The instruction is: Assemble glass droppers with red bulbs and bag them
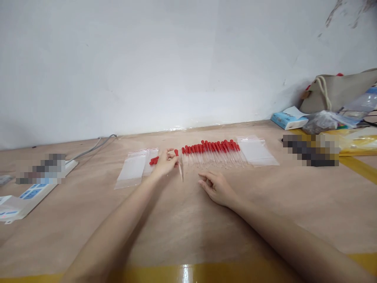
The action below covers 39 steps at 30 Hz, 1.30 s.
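Observation:
My left hand (165,163) is closed in a pinch on a glass dropper with a red bulb (178,165), its clear tip pointing down toward the table. Just to its left lie more red-bulbed droppers (154,160) on a clear zip bag (132,169). A long row of red-bulbed droppers (213,152) lies side by side right of that hand. My right hand (216,188) rests on the table below the row, fingers loosely curled, holding nothing.
Another clear zip bag (257,151) lies at the row's right end. A white power strip (35,192) with a grey cable sits at the left. A blue tissue pack (287,119), a beige bag (338,92) and plastic wraps crowd the far right. Yellow tape (357,167) marks the table.

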Tool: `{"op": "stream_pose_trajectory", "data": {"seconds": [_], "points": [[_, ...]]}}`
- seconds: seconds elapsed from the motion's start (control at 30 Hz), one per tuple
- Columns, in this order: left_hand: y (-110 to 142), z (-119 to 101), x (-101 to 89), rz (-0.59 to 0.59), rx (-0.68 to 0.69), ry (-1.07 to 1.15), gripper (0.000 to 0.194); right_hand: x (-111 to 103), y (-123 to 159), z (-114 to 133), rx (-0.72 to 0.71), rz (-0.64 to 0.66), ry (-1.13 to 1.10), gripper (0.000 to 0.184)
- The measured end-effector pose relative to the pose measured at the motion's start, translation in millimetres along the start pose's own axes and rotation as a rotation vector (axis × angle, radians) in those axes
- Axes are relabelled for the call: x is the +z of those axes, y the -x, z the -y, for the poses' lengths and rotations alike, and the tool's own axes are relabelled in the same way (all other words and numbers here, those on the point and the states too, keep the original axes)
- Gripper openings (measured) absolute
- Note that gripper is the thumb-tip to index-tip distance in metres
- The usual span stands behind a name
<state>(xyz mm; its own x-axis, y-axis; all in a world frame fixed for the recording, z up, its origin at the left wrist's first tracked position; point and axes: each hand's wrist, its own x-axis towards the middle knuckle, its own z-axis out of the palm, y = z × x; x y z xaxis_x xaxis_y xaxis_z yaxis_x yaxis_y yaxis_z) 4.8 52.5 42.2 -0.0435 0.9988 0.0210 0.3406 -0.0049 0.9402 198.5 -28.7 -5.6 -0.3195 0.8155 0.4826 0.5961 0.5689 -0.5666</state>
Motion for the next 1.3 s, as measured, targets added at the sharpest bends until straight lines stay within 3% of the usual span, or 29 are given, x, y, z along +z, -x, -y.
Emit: {"op": "stream_pose_trajectory", "data": {"seconds": [0.17, 0.3, 0.4, 0.53, 0.77, 0.87, 1.03, 1.3], "points": [[-54, -5, 11.1, -0.007, -0.025, -0.197, 0.033, 0, 2, -5, -0.014, -0.018, 0.005, 0.022], [-70, -2, 23.4, -0.007, -0.033, -0.361, 0.030, -1, 4, -4, -0.023, -0.015, 0.033, 0.023], [-73, -1, 22.4, -0.020, -0.025, -0.457, 0.034, -3, 4, -2, -0.025, -0.011, 0.038, 0.024], [-76, -1, 1.4, -0.045, 0.004, -0.554, 0.030, -4, 3, 1, -0.032, -0.012, 0.042, 0.023], [-71, 13, -79.7, -0.069, 0.048, -0.691, 0.009, -2, 3, -1, -0.043, -0.015, 0.038, 0.023], [-64, 26, -101.2, -0.027, 0.020, -0.687, 0.012, -1, 3, -2, -0.051, -0.003, 0.023, 0.023], [-60, 40, -105.5, 0.013, -0.050, -0.589, 0.021, -1, 3, -4, -0.054, 0.002, 0.020, 0.022], [-55, 34, -88.8, 0.098, -0.200, -0.375, 0.023, -2, 4, -4, -0.048, 0.005, 0.000, 0.023]]}}
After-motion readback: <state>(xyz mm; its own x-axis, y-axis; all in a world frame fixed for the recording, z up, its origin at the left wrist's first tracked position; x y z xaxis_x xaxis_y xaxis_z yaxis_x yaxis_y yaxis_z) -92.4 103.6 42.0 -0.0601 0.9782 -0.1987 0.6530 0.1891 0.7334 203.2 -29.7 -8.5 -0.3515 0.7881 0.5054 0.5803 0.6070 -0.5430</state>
